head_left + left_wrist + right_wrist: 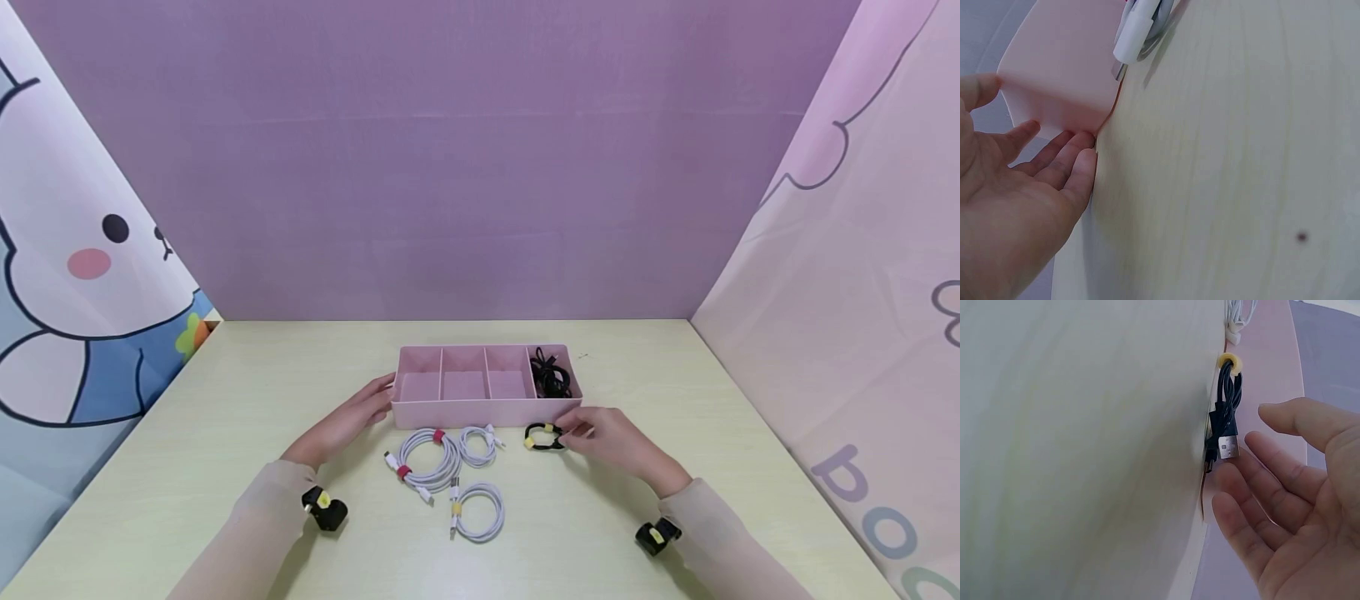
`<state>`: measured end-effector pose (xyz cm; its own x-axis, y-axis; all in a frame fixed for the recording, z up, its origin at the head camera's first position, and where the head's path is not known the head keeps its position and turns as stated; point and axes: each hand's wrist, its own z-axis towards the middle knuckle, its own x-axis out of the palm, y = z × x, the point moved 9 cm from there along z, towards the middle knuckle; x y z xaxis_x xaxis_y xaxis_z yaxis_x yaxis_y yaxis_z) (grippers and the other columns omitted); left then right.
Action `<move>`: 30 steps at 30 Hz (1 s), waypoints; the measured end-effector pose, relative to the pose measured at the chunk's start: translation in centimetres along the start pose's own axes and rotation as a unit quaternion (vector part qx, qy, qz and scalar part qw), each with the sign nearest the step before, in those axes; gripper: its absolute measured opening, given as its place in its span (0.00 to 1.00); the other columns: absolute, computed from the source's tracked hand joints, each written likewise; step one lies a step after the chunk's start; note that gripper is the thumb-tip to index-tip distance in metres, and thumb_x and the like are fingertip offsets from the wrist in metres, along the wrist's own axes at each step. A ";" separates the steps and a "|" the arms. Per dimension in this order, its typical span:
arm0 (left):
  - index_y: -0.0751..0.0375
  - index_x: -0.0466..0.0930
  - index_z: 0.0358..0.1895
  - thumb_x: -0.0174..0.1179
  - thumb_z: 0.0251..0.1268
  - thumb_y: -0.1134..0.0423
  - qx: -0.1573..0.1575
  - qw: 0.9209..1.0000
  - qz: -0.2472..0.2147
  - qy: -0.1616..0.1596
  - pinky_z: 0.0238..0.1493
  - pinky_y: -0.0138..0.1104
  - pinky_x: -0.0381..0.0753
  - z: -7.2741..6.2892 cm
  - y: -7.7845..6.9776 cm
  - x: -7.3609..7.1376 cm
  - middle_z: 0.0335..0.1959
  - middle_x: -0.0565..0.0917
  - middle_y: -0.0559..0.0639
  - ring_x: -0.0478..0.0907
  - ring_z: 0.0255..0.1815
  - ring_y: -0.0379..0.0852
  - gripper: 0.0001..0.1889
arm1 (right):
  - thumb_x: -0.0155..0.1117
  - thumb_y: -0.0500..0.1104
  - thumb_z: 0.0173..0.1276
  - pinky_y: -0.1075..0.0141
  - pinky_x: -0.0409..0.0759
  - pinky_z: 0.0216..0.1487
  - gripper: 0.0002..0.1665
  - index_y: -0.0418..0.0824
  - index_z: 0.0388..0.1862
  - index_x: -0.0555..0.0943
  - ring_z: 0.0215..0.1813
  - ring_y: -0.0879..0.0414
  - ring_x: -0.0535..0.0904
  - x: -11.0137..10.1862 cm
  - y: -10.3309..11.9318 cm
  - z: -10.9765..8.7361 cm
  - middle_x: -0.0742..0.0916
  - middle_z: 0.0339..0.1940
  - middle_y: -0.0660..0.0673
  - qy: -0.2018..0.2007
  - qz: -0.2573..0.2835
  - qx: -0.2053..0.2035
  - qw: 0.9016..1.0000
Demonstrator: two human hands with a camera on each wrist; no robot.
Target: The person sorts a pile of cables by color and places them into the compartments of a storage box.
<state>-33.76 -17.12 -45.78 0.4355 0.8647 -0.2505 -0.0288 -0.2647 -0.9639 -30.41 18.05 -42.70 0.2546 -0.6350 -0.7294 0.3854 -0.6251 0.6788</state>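
Note:
A pink box (487, 413) with several compartments stands on the table, a bundle of black cable (553, 379) in its rightmost one. My left hand (348, 423) is at the box's left end; in the left wrist view its fingertips (1085, 164) rest against the end wall, thumb spread. In front of the box's right corner lies a coiled black USB cable (1229, 403) with yellow ties. My right hand (618, 437) is beside it, thumb apart from the fingers, fingertips (1225, 506) right at the metal plug.
In front of the box lie a large white cable coil (454, 463) with red ties, a smaller white coil (468, 457) and a yellow-tied white coil (502, 510). A purple backdrop (450, 167) rises behind the table (300, 350), with printed cloths on both sides.

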 end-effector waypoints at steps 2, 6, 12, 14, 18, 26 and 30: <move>0.57 0.43 0.82 0.38 0.84 0.48 0.000 1.000 0.001 0.001 0.77 0.50 0.53 0.0 0.0 0.0 0.80 0.52 0.60 0.54 0.78 0.60 0.32 | 0.67 0.40 0.70 0.66 0.84 0.44 0.11 0.37 0.49 0.85 0.43 0.55 0.82 0.1 -0.1 0.0 0.87 0.45 0.47 0.003 0.000 0.005 1.000; 0.58 0.43 0.82 0.38 0.84 0.48 0.003 1.000 0.002 0.003 0.77 0.50 0.53 0.0 0.0 0.0 0.80 0.51 0.60 0.54 0.78 0.61 0.33 | 0.67 0.42 0.71 0.67 0.83 0.40 0.12 0.38 0.49 0.86 0.39 0.58 0.81 0.2 -0.3 -0.1 0.87 0.38 0.52 0.017 -0.003 0.008 1.000; 0.58 0.43 0.82 0.39 0.84 0.47 0.002 1.000 0.002 0.002 0.77 0.49 0.53 0.0 0.0 0.0 0.80 0.51 0.60 0.54 0.78 0.60 0.33 | 0.66 0.42 0.71 0.68 0.80 0.36 0.10 0.40 0.48 0.86 0.35 0.60 0.79 0.6 -0.3 -0.2 0.86 0.33 0.55 0.049 0.000 0.010 0.999; 0.58 0.43 0.82 0.39 0.84 0.47 0.002 1.000 0.001 0.002 0.77 0.49 0.53 0.0 0.0 0.0 0.80 0.52 0.60 0.54 0.78 0.60 0.33 | 0.66 0.41 0.71 0.68 0.80 0.36 0.10 0.39 0.48 0.86 0.35 0.60 0.79 0.6 -0.3 -0.2 0.86 0.33 0.55 0.048 0.001 0.012 0.999; 0.58 0.43 0.82 0.38 0.84 0.48 0.000 1.000 -0.001 0.002 0.77 0.49 0.53 0.0 0.0 0.0 0.80 0.52 0.60 0.54 0.78 0.60 0.33 | 0.66 0.39 0.71 0.69 0.79 0.33 0.11 0.36 0.49 0.86 0.34 0.60 0.78 0.5 -0.4 -0.2 0.86 0.33 0.53 0.043 0.001 0.017 0.999; 0.58 0.43 0.82 0.37 0.85 0.49 0.000 1.000 -0.001 0.001 0.77 0.49 0.54 0.0 0.1 0.0 0.80 0.51 0.60 0.54 0.78 0.61 0.32 | 0.67 0.40 0.70 0.70 0.73 0.27 0.13 0.35 0.50 0.85 0.29 0.59 0.73 0.6 -0.5 0.1 0.83 0.30 0.52 0.038 0.003 0.033 0.999; 0.58 0.43 0.82 0.37 0.85 0.50 0.005 1.000 -0.002 0.003 0.77 0.49 0.54 0.0 0.0 0.0 0.80 0.51 0.60 0.54 0.78 0.61 0.31 | 0.69 0.40 0.68 0.70 0.77 0.31 0.13 0.35 0.49 0.85 0.32 0.60 0.75 0.5 -0.3 0.2 0.83 0.32 0.53 0.029 -0.003 0.019 0.999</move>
<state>-33.77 -17.10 -45.80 0.4411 0.8630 -0.2463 -0.0360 -0.2572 -0.9657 -30.58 17.85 -43.24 0.3035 -0.6045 -0.7365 0.3533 -0.6465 0.6762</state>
